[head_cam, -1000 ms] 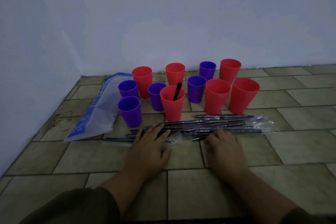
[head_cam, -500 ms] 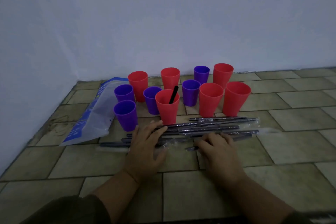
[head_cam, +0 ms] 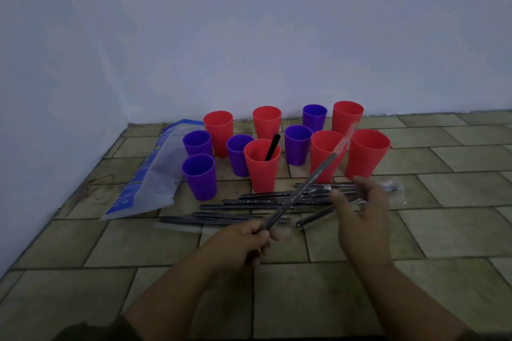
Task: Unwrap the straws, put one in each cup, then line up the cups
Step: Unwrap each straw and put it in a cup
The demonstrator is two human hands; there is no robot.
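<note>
left hand (head_cam: 243, 241) pinches wrapped straw (head_cam: 302, 194), tip toward 1 o'clock | right hand (head_cam: 360, 219) fingers loose, empty, above pile (head_cam: 243, 206) | cups (head_cam: 261, 171) at 12

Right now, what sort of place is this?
Likely an indoor room corner, with the work done at floor level: tiled floor, two plain walls meeting at left, cups and wrapped straws set directly on the tiles.

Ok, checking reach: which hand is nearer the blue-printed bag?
Left. The left hand, gripping a wrapped straw, is right of the bag and nearer the camera; the right hand is farther right, above the straw pile.
</note>
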